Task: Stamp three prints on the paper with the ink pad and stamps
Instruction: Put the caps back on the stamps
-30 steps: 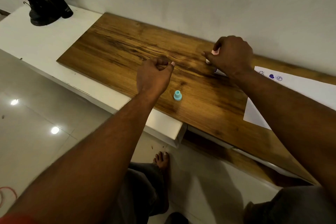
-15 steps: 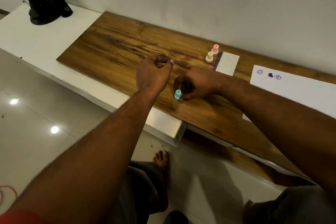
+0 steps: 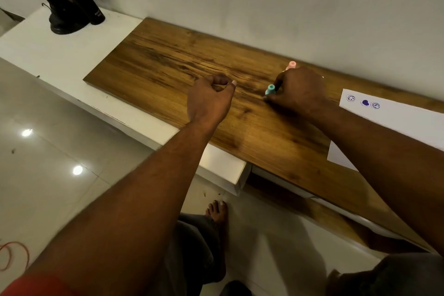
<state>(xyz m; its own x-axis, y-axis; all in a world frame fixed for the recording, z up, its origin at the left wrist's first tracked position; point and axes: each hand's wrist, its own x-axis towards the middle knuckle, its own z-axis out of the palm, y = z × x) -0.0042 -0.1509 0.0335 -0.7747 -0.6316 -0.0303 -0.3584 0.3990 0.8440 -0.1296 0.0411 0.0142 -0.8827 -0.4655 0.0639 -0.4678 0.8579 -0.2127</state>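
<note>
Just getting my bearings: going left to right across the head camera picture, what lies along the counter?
Black stand → left hand → teal stamp → right hand holding it → stamped paper.

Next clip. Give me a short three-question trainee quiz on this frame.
1. True or false: the right hand holds the teal stamp.
2. How many prints show on the paper?
3. The pink stamp stands: A) on the paper; B) behind the right hand; C) on the floor.
Key: 1 true; 2 three; 3 B.
</note>
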